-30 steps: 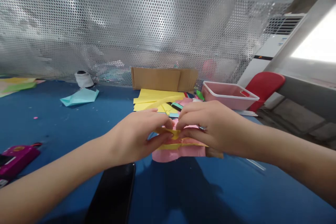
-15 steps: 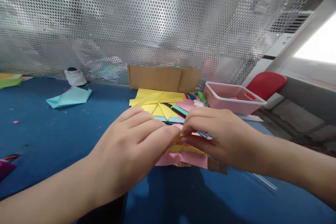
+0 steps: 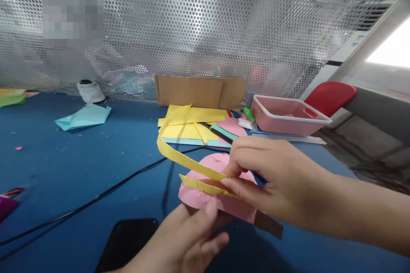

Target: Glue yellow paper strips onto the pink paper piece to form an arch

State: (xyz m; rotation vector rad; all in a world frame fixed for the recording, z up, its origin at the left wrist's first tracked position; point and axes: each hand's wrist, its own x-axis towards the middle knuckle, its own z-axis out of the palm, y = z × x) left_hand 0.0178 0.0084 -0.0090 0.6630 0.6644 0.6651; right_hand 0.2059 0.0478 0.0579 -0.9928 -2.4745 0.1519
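Head camera: the left hand (image 3: 192, 239) comes in from the bottom edge, palm turned up and fingers loosely half-curled. Its thumb tip lies against the lower edge of the pink paper disc (image 3: 208, 198); whether it actually grips the disc cannot be told. The right hand (image 3: 275, 183) reaches in from the right, forearm sloping down to the frame edge, with thumb and forefinger pinched tight on the yellow strip (image 3: 188, 163), pressing it onto the disc's top.

From that pinch, just above the table and right of centre, the strip's long axis runs up and to the left, then bends back towards the far side in an open loop. A second layer of it lies flat along the disc.

On the blue table (image 3: 64, 166) sit, from the left, a folded light-blue paper (image 3: 85, 117), a black cable (image 3: 96, 198), a black phone (image 3: 128, 243), yellow sheets (image 3: 195, 123) before a cardboard piece (image 3: 200, 91), and a pink tray (image 3: 290, 115). A perforated metal screen (image 3: 205, 21) backs the table, with a red chair (image 3: 329, 96) beyond it on the right.
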